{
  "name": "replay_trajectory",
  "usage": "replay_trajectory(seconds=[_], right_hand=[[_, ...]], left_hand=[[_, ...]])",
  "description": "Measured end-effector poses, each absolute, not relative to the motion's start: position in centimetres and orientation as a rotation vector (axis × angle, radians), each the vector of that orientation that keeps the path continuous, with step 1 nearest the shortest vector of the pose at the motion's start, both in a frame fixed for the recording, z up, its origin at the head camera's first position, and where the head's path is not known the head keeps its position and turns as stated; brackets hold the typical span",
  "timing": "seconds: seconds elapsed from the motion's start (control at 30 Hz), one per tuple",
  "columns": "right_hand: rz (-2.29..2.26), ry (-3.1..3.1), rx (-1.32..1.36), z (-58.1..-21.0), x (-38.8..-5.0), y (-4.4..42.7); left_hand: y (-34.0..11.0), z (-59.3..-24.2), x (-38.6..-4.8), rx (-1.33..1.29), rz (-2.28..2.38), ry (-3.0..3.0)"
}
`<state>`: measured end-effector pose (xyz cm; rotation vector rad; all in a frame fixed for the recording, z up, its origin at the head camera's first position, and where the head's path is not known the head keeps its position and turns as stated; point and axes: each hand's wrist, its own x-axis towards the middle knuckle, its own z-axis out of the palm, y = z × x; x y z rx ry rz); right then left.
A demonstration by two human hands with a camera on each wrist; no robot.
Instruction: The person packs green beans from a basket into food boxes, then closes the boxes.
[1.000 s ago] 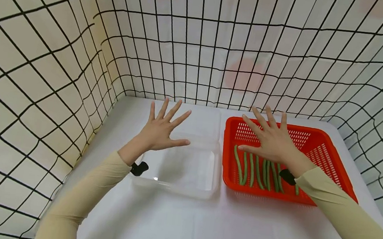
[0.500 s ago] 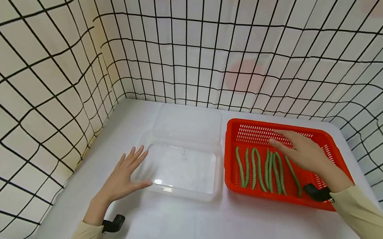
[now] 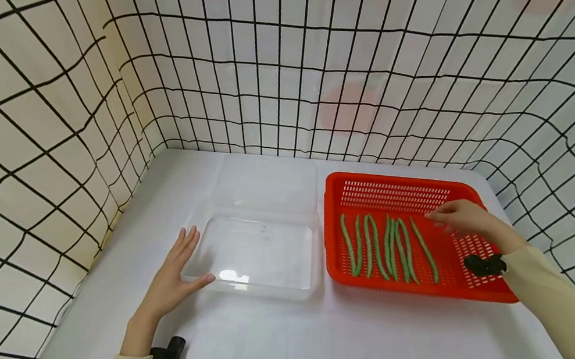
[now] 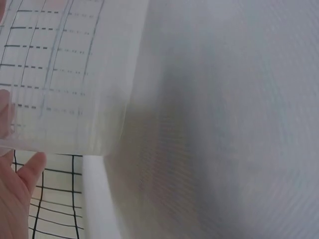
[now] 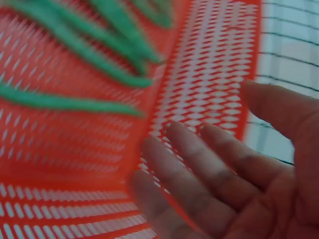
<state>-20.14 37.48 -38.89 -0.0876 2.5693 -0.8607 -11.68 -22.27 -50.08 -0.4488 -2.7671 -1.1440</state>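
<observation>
Green beans (image 3: 388, 237) are laid side by side on the floor of a red perforated plastic basket (image 3: 423, 290), with one lone bean (image 3: 425, 250) set apart to the right of the row. The right hand (image 3: 464, 217) is held over the basket's right part; its fingers are stretched out with a slight bend, the thumb is kept away from them, and nothing is pinched. The left hand (image 3: 165, 291) is placed at the left side of a clear plastic container (image 3: 259, 252), its straight fingers close together and its thumb spread; whether the wall is touched cannot be told. If the beans in the tight middle bunch were pinched, two might be caught at once, since hardly any gap is left between them. The basket's rim could be bumped by the black wrist camera (image 3: 484, 264), which is carried low over it, and the container, probably light, could be shoved askew by a careless left thumb. The lone bean's long axis is slanted, from far left to near right; the others are aligned mostly far to near, several slightly bowed.
</observation>
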Motion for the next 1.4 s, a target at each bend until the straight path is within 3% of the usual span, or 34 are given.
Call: replay_trajectory(seconds=[0.53, 0.77, 0.97, 1.17, 1.4], right_hand=[[-0.734, 2.344, 0.062, -45.6, -20.8, 36.6], [-0.829, 2.337, 0.073, -45.5, -20.8, 37.4], [-0.976, 2.371, -0.004, -42.3, -21.7, 37.0], [-1.275, 2.184, 0.008, -38.2, -22.0, 32.1], [-1.585, 1.933, -0.036, -36.8, -21.7, 20.5]], left_hand=[[-22.3, -50.1, -11.3, -0.438, -1.145, -2.748], [-22.3, -50.2, -11.5, -0.474, -1.141, -2.721], [-22.1, -50.3, -11.4, -0.462, -1.145, -2.726], [-22.0, -50.2, -11.0, -0.438, -1.130, -2.728], [-22.0, -50.1, -11.4, -0.476, -1.108, -2.726]])
